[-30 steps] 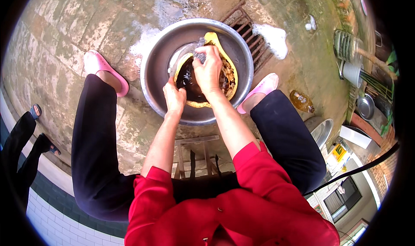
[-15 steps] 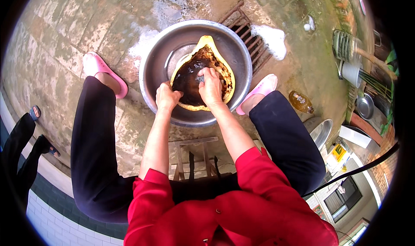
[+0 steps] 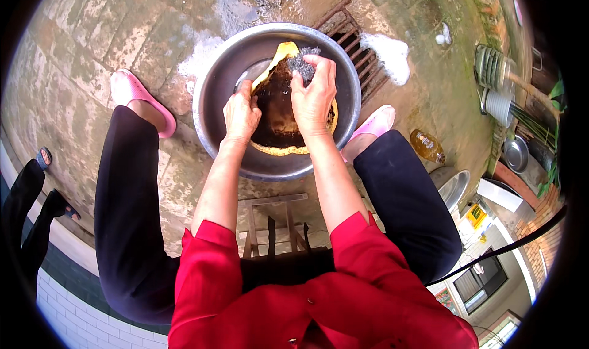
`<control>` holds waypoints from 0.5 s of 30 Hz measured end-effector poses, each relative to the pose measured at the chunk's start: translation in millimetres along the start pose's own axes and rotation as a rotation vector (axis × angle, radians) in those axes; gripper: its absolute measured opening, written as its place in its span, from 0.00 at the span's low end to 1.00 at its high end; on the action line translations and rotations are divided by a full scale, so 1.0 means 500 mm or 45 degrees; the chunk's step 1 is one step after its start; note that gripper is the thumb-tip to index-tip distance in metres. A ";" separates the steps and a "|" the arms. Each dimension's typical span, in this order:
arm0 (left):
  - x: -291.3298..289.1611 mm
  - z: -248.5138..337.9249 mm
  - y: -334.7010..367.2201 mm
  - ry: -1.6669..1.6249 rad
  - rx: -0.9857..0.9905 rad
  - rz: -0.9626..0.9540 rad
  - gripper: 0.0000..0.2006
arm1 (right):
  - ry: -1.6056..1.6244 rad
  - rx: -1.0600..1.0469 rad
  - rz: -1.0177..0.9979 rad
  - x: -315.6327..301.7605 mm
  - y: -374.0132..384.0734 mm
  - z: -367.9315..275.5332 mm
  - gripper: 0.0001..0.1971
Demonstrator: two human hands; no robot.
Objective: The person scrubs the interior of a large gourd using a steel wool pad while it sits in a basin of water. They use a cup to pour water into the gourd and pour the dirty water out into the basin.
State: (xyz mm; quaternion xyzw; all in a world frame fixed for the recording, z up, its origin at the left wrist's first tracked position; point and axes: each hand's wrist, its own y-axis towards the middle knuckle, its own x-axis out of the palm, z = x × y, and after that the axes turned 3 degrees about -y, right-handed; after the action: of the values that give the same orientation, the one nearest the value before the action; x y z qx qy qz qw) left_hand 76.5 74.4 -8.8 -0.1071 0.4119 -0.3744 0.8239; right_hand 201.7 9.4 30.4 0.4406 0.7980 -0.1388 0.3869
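Inside a wide metal basin [image 3: 211, 94] rests a hollow half gourd scoop [image 3: 277, 113], yellow along its rim and blackened within. My left hand [image 3: 243, 113] is closed on the scoop's left rim. Pinched in the fingers of my right hand [image 3: 315, 96] is a grey steel wool pad [image 3: 300, 65]. The pad sits against the upper right edge of the scoop, near its narrow end. My right hand hides part of the scoop's right side.
A rusty floor grate [image 3: 351, 35] and white foam [image 3: 391, 59] lie beyond the basin. To the right are a yellow-brown bottle [image 3: 427, 146] and a metal bowl [image 3: 454, 188]. Another person's legs [image 3: 27, 192] show at far left. A wooden stool [image 3: 270, 217] stands before me.
My right hand has moved the steel wool from the middle of the scoop up to its narrow end. My left hand has shifted slightly up along the left rim.
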 end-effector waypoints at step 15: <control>0.081 -0.012 -0.072 -0.245 -0.045 0.243 0.12 | -0.316 0.113 -0.403 0.056 -0.094 0.064 0.16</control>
State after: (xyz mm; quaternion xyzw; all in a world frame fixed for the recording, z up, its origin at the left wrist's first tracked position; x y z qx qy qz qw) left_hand 68.5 21.7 -19.3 -0.1173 0.3459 -0.2749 0.8894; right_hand 170.7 -18.6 -17.0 0.3059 0.7965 -0.2861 0.4360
